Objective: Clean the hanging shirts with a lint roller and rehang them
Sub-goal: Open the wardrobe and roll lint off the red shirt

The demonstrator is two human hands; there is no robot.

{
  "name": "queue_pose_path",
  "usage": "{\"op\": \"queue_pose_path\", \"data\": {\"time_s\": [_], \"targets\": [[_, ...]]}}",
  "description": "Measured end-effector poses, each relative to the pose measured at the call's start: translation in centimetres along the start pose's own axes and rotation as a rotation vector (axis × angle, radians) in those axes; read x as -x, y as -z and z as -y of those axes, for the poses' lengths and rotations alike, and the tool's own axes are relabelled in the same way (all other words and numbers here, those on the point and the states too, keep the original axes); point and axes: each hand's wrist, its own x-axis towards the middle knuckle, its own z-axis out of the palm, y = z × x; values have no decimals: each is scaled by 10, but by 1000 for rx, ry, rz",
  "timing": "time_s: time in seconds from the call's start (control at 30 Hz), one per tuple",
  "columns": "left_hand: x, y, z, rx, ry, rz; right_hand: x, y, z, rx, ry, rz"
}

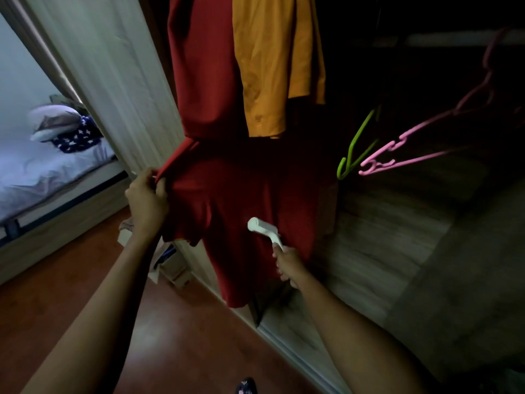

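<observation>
A bed [42, 172] is seen at far left beyond a pale wardrobe panel [113, 81], with open wooden floor [71, 280] below. The left edge of the red shirt [241, 189] is pinched and drawn outward by the left hand [147, 194]. A white lint roller [262, 227] is laid against the shirt's lower front, its handle gripped by the right hand [288, 264]. An orange shirt [275, 66] is hung above; a green hanger [355, 149] and a pink hanger [412, 143] are hung at right.

Both forearms are extended forward and upward. The left hand [146, 199] is raised higher, its fingers pinched on a fold of the red shirt [241, 194]; the right hand [288, 264] (lower, nearer the body) is closed round the lint roller [262, 227] handle.
</observation>
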Motion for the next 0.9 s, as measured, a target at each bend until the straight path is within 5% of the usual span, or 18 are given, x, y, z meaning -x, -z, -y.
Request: {"op": "queue_pose_path", "data": {"time_s": [0.27,0.4,0.7,0.9], "targets": [[-1,-2,4,-17,-30,-2,-37,51,115,-397,223,-305],[1,-2,2,-34,-29,1,-59,66,129,-384,257,-421],[-5,2,5,-9,-32,10,-17,-22,-48,303,28,56],[-7,3,9,-8,-31,35,16,-31,33,117,460,-101]]}}
